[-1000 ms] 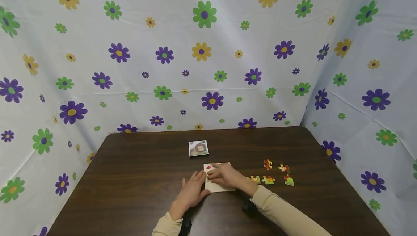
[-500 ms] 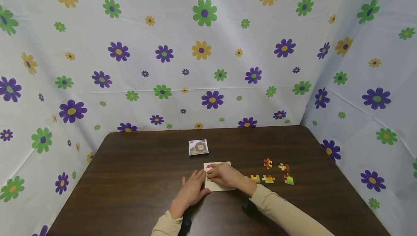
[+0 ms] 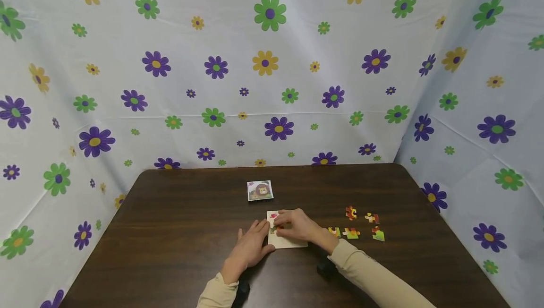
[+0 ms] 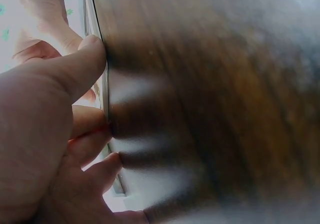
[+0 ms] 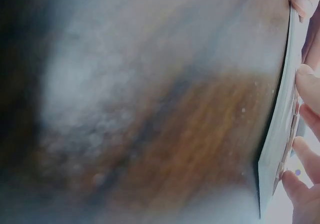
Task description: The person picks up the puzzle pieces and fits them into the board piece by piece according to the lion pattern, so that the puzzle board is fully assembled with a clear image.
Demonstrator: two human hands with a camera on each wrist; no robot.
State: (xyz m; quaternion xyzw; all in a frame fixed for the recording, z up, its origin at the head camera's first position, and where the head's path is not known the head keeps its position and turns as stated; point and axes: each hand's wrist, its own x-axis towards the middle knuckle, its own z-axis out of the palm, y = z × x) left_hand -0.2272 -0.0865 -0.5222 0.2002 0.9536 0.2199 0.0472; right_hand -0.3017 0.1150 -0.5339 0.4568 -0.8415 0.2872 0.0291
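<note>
A pale square puzzle board (image 3: 293, 243) lies on the table, with a strip of coloured puzzle pieces (image 3: 273, 228) along its left side. My left hand (image 3: 250, 247) rests on the table with its fingers extended, fingertips and thumb at the board's left edge. Over the board, my right hand (image 3: 299, 226) bends its fingers down, thumb and fingertips pinching at a puzzle piece within that strip; the hand hides much of the piece. In the right wrist view, the right fingertips (image 5: 296, 181) meet thin pieces lying on the board (image 5: 270, 169).
A lion picture card (image 3: 260, 191) lies behind the board. Several loose puzzle pieces (image 3: 351, 233) lie to the right, beside the right forearm. The dark wooden table (image 3: 178, 232) meets a flowered cloth (image 3: 204, 29) at the back and sides.
My right hand has lifted its knuckles a little and shifted slightly rightward, uncovering more of the pieces at the board's left. The left hand stays in place.
</note>
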